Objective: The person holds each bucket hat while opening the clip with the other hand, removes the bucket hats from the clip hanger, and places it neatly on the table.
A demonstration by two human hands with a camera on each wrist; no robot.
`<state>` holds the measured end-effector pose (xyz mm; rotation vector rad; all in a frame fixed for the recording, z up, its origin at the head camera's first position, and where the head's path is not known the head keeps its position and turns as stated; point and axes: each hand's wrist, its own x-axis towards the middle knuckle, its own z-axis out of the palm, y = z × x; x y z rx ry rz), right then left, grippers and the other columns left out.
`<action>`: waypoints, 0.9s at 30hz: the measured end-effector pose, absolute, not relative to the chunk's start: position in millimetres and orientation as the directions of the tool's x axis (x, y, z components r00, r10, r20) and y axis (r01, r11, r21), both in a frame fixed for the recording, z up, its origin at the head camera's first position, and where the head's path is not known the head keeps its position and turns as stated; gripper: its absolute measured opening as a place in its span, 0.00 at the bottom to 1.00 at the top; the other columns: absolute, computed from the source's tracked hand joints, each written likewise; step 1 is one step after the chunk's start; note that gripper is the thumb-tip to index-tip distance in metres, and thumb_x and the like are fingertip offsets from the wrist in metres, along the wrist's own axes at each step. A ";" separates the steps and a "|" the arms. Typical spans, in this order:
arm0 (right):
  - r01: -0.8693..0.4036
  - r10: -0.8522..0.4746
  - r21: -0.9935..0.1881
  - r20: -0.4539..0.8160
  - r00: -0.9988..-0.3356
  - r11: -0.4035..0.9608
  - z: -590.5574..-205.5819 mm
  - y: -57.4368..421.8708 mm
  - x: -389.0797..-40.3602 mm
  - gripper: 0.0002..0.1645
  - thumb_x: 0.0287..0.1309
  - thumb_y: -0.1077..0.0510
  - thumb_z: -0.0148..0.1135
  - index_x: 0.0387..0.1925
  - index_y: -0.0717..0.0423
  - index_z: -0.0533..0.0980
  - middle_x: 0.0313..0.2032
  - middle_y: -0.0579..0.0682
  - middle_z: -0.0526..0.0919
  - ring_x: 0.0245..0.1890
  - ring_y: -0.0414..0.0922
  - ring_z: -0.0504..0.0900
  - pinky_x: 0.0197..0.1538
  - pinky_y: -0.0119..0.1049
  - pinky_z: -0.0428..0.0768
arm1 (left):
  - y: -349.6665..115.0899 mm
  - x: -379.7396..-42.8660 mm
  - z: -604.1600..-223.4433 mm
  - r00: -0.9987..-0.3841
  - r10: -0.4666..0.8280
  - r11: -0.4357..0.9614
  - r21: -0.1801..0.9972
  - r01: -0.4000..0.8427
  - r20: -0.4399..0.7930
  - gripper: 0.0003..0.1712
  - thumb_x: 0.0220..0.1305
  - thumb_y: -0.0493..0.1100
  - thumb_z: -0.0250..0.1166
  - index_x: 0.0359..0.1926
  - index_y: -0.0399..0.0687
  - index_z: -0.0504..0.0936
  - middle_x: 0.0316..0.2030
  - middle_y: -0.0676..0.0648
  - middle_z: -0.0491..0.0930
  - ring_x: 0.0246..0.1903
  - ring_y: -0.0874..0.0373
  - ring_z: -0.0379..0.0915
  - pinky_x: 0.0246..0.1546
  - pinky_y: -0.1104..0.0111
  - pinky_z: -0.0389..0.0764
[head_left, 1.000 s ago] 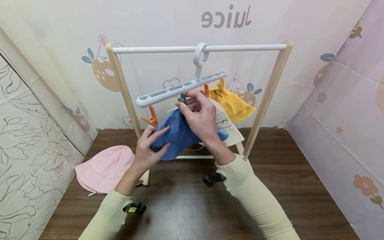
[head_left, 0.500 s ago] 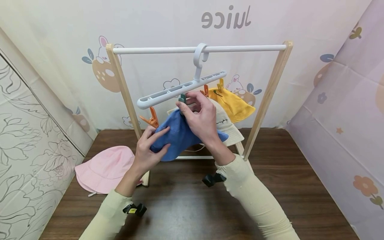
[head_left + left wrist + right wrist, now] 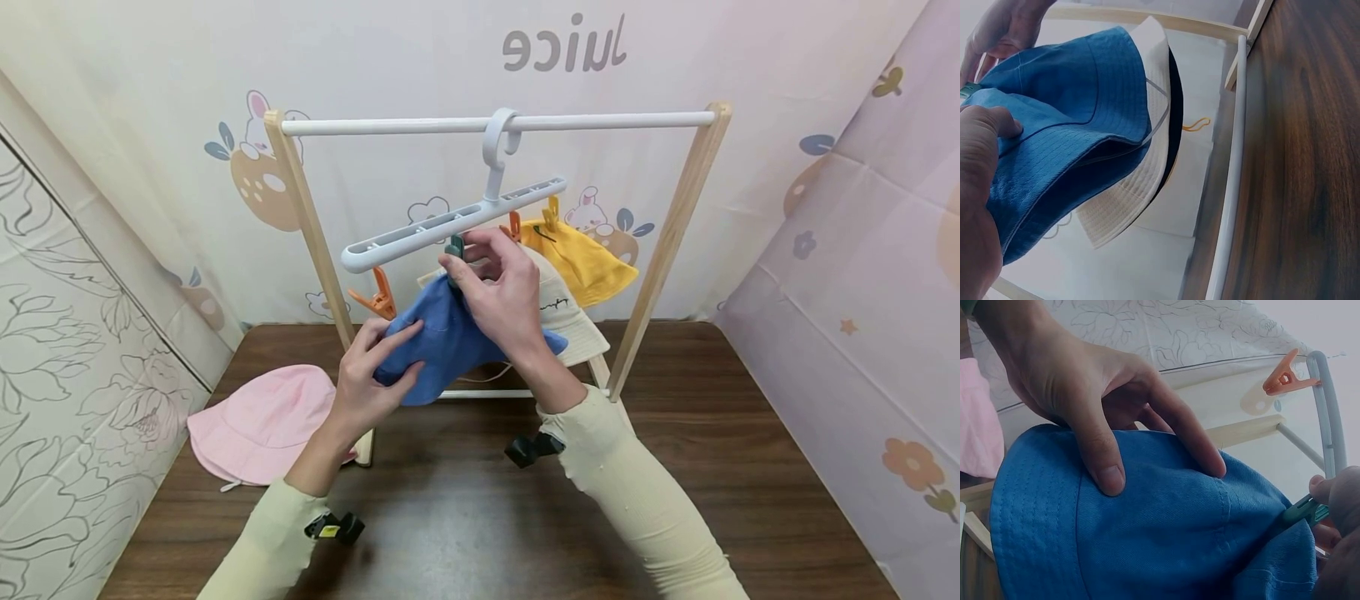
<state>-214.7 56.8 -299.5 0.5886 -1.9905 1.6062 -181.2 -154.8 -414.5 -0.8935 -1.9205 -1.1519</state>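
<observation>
A blue bucket hat (image 3: 442, 346) hangs tilted beneath the pale grey clip hanger (image 3: 408, 239). My left hand (image 3: 371, 375) grips the side of its crown, thumb and fingers spread over the cloth. With my right hand (image 3: 504, 287) I pinch the green clothespin (image 3: 1300, 512) under the hanger bar. In the right wrist view the clothespin's jaws sit on a fold at the top of the crown. To the left, an orange clothespin (image 3: 378, 296) hangs from the hanger's end with no cloth in it. My right hand partly hides the hat's right side.
Behind the blue hat hang a cream hat (image 3: 581, 333) and, on a yellow clip, a yellow hat (image 3: 592, 267). A pink hat (image 3: 270, 421) lies on the wooden table (image 3: 450, 517) at left. The hanger hooks over the rack's white rod (image 3: 615, 122), between wooden side posts.
Both hands stay almost where they were, still holding the blue hat and the green clothespin. Only a very slight shift of the hat shows.
</observation>
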 end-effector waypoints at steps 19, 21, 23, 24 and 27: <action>-0.626 -0.016 -0.750 0.638 -0.770 0.214 -300.5 57.5 -213.9 0.17 0.71 0.61 0.77 0.55 0.67 0.85 0.47 0.64 0.93 0.43 0.57 0.93 0.48 0.24 0.86 | -153.5 -176.4 -414.8 -0.494 0.199 0.376 0.400 0.836 0.846 0.32 0.54 0.24 0.82 0.63 0.33 0.89 0.49 0.30 0.81 0.51 0.43 0.77 0.62 0.80 0.75; -0.627 -0.017 -0.749 0.639 -0.769 0.214 -300.4 57.9 -213.7 0.16 0.71 0.61 0.77 0.55 0.66 0.85 0.46 0.64 0.93 0.43 0.57 0.93 0.48 0.24 0.86 | -153.3 -175.8 -414.6 -0.493 0.199 0.378 0.398 0.836 0.847 0.32 0.55 0.24 0.82 0.63 0.33 0.89 0.50 0.30 0.81 0.51 0.42 0.77 0.63 0.80 0.75; -0.628 -0.017 -0.748 0.640 -0.768 0.214 -300.4 58.0 -213.7 0.16 0.71 0.61 0.77 0.54 0.67 0.85 0.46 0.64 0.93 0.42 0.57 0.93 0.48 0.24 0.86 | -152.9 -175.2 -414.6 -0.492 0.198 0.380 0.396 0.836 0.848 0.32 0.55 0.24 0.82 0.63 0.33 0.89 0.50 0.29 0.81 0.51 0.42 0.78 0.63 0.80 0.75; -0.629 -0.017 -0.748 0.640 -0.768 0.213 -300.4 58.2 -213.6 0.16 0.71 0.61 0.77 0.54 0.67 0.85 0.46 0.64 0.93 0.42 0.57 0.93 0.47 0.24 0.86 | -152.7 -174.8 -414.7 -0.490 0.197 0.381 0.394 0.836 0.849 0.32 0.55 0.24 0.82 0.63 0.33 0.89 0.50 0.29 0.81 0.51 0.42 0.78 0.63 0.81 0.75; -0.633 -0.017 -0.745 0.644 -0.765 0.210 -300.5 58.4 -213.5 0.16 0.71 0.62 0.77 0.54 0.67 0.85 0.46 0.65 0.92 0.42 0.57 0.92 0.47 0.24 0.85 | -152.1 -174.2 -415.3 -0.484 0.194 0.383 0.388 0.838 0.853 0.32 0.55 0.24 0.82 0.63 0.33 0.89 0.50 0.29 0.81 0.50 0.41 0.79 0.64 0.81 0.76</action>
